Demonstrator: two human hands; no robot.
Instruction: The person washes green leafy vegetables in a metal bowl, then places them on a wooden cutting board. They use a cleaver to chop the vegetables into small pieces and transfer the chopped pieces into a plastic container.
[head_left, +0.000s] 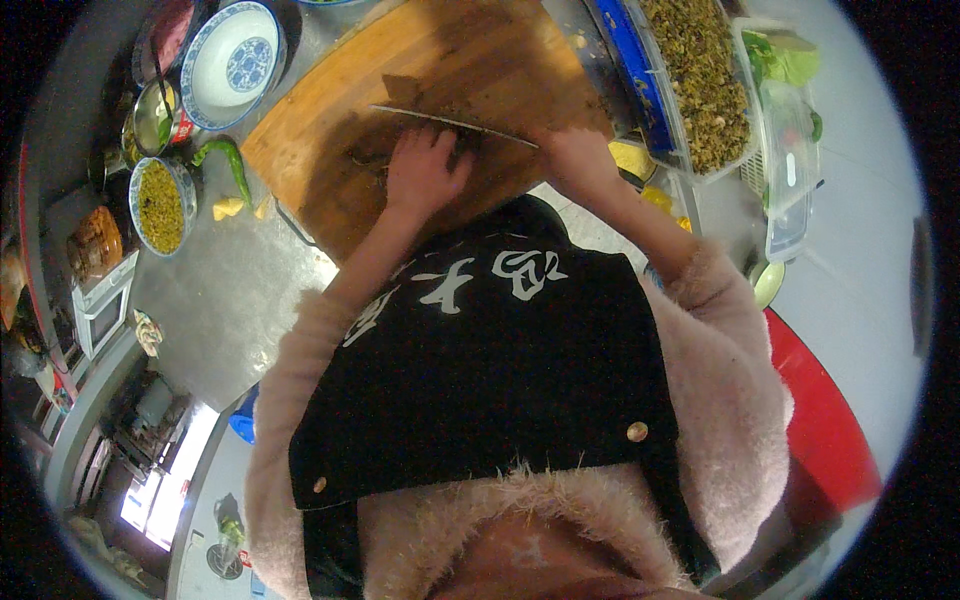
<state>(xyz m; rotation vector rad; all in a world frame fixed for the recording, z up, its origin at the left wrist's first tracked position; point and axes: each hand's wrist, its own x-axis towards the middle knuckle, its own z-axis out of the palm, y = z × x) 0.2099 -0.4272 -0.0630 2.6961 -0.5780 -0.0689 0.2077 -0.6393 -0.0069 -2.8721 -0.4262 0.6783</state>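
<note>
A wooden cutting board (300, 120) lies before me on a metal counter. My right hand (577, 161) grips the handle end of a knife (450, 122), whose thin blade edge points left across the board. Close below the blade, my left hand (426, 169) rests with bent fingers on dark food pieces, which are hard to make out in the shadow. Whether its fingers pinch any of them cannot be told. A flat dark piece (401, 88) lies just beyond the blade.
Left of the board are a blue-and-white bowl (225, 67), a bowl of chopped yellow-green food (161, 206), a green chili pepper (234, 169) and yellow pieces (227, 208). At right stand a plastic tub of chopped greens (705, 82) and a clear container (787, 142) near leafy greens (791, 60).
</note>
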